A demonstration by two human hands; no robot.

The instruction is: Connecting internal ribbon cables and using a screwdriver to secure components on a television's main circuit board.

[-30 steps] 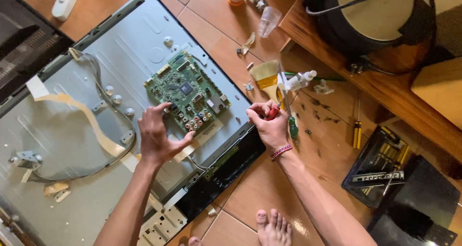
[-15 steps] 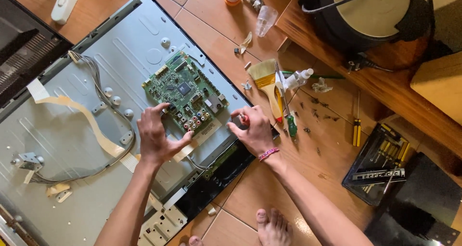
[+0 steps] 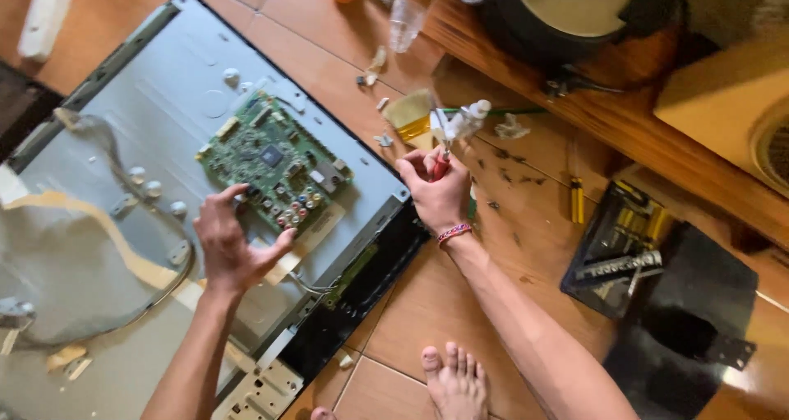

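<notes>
Right hand (image 3: 437, 191) now back off panel (image 3: 156, 91), beside brush (image 3: 413, 116)

Left hand (image 3: 234, 247) spread open; right hand (image 3: 436, 191) closed in a fist.

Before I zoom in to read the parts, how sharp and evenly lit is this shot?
Head view: warm, soft light, no hard glare; the green circuit board is fairly sharp, the left hand and right hand slightly smeared, the flat ribbon cable at the left edge blurred, the black tool case dim.
</notes>
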